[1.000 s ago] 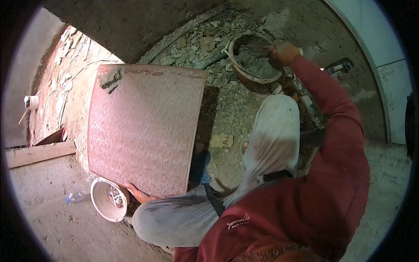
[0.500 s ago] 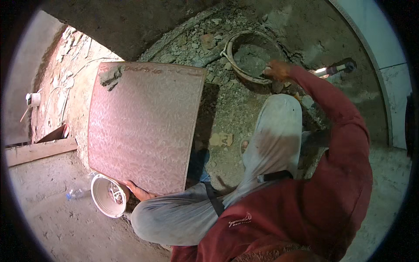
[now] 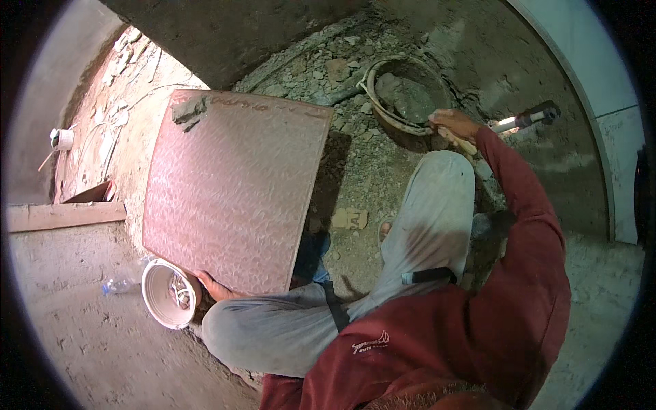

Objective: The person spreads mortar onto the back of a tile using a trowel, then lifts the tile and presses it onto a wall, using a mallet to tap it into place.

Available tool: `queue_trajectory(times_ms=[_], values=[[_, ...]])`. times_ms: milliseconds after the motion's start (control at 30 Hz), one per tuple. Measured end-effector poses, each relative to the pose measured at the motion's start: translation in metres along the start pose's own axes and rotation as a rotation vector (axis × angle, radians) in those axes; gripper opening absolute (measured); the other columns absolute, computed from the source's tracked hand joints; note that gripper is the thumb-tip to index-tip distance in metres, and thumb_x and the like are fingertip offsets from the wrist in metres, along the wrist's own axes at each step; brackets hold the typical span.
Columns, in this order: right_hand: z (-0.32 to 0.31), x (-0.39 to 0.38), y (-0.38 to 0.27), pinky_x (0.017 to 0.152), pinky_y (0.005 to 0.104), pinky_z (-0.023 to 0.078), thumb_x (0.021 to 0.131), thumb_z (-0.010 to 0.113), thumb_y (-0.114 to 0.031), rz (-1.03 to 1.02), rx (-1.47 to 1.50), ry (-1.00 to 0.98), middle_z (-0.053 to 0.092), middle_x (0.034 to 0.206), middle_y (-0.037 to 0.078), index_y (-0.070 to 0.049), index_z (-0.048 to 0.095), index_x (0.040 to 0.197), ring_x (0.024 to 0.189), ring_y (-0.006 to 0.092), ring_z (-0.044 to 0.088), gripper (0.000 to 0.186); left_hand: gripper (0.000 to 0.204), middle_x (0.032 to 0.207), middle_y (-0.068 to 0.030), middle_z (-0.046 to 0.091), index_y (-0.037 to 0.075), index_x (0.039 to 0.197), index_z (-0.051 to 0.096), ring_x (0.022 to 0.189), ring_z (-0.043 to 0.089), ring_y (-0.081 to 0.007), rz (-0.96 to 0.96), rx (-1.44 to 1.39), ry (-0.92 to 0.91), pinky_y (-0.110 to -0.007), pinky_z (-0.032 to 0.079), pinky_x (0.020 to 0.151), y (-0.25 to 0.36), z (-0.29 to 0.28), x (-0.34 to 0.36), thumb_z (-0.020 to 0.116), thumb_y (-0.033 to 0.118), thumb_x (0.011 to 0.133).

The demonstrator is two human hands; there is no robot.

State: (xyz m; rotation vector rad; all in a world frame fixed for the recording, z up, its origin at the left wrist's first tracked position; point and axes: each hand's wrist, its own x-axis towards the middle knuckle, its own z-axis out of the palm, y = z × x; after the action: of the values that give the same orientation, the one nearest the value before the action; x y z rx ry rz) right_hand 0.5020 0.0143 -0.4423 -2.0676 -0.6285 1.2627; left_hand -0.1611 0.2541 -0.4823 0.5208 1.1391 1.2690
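A large square pinkish tile (image 3: pixel 232 184) with a swirled surface stands tilted in front of me, a lump of grey mortar (image 3: pixel 189 113) stuck near its far left corner. My left hand (image 3: pixel 215 283) grips the tile's near edge, its fingers partly hidden behind the tile. To the far right, a round bucket (image 3: pixel 383 121) holds wet grey mortar (image 3: pixel 410 96). At this bucket's near right rim, my right hand (image 3: pixel 454 124) is closed round what looks like a pale-handled tool (image 3: pixel 466 145). The tool's other end cannot be made out.
A white bucket (image 3: pixel 152 301) with small pale pieces inside stands beside my left hand, near a clear plastic bottle (image 3: pixel 119 285). Rubble (image 3: pixel 307 72) covers the ground beyond the tile. A wooden board (image 3: pixel 65 216) lies at left. A cylindrical tool (image 3: pixel 526 119) lies right of the mortar bucket.
My right hand has drawn slightly back from the mortar bucket's inside to its near right rim. The left hand keeps its hold on the tile. The view has shifted a little.
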Motion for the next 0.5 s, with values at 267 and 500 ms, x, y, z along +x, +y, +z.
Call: queue_trajectory(times_ms=[267, 500], values=[[-0.01, -0.059, -0.075, 0.054, 0.0231, 0.044, 0.098, 0.065, -0.05, 0.041, -0.027, 0.132, 0.061, 0.1, 0.002, 0.002, 0.037, 0.153, 0.07, 0.0061, 0.051, 0.08, 0.067, 0.145, -0.0126, 0.054, 0.004, 0.151, 0.041, 0.127, 0.055, -0.0284, 0.018, -0.044, 0.008, -0.044, 0.042, 0.109, 0.001, -0.02, 0.011, 0.055, 0.048, 0.103], [0.04, -0.063, -0.158, 0.054, 0.0221, 0.042, 0.1, 0.061, -0.047, -0.21, -0.016, 0.027, 0.058, 0.096, -0.002, -0.004, 0.057, 0.125, 0.068, 0.0053, 0.048, 0.049, 0.067, 0.145, -0.0124, 0.054, 0.004, 0.151, 0.041, 0.127, 0.055, -0.0285, 0.044, -0.119, -0.002, -0.044, 0.042, 0.109, -0.002, -0.037, 0.029, 0.055, 0.049, 0.103]])
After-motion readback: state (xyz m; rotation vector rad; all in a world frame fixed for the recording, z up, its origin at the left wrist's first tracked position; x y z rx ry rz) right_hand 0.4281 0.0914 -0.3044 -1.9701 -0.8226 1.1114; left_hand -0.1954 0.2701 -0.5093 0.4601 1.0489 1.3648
